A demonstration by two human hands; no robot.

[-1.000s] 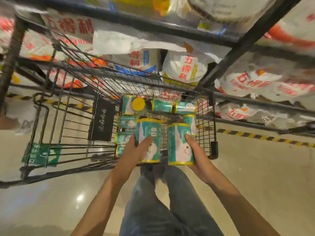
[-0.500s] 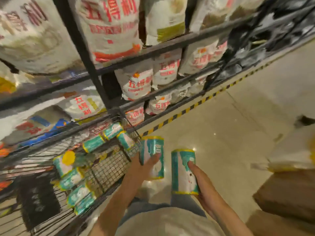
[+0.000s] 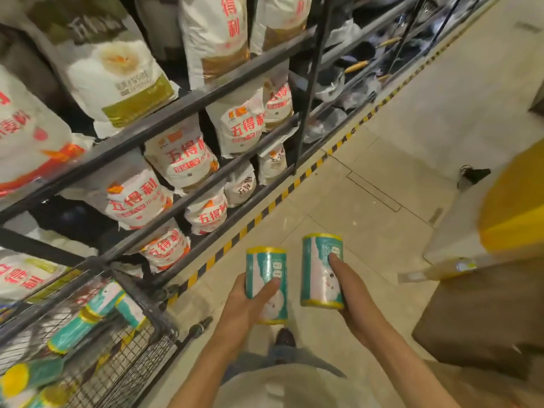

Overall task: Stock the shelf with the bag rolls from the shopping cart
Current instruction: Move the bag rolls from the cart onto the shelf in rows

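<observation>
Teal labels with yellow ends mark the 2 bag rolls held upright over the pale floor (image 3: 368,178). The left hand (image 3: 250,304) grips the left bag roll (image 3: 266,278), thumb laid across its front and the other fingers hidden behind it. The right hand (image 3: 350,295) grips the right bag roll (image 3: 321,269), thumb stretched up the label and the rest wrapped out of sight. The 2 rolls stand near each other without touching, the right one a little higher in view.

More rolls (image 3: 88,316) lie on their sides in the wire shopping cart (image 3: 141,348) at lower left; the cart is cut off by the frame, and the rolls near the bottom corner are blurred. Just behind the cart rises the dark metal shelf (image 3: 182,104), its tiers packed with white flour sacks (image 3: 182,163) printed in red. Goods on the far bay of the shelf are too dark to make out.

A black-and-yellow striped strip (image 3: 294,184) runs along the foot of the shelf. To the right, a brown carton (image 3: 485,313) and a blurred yellow shape (image 3: 518,207) close that side; open floor lies ahead between them and the shelf.
</observation>
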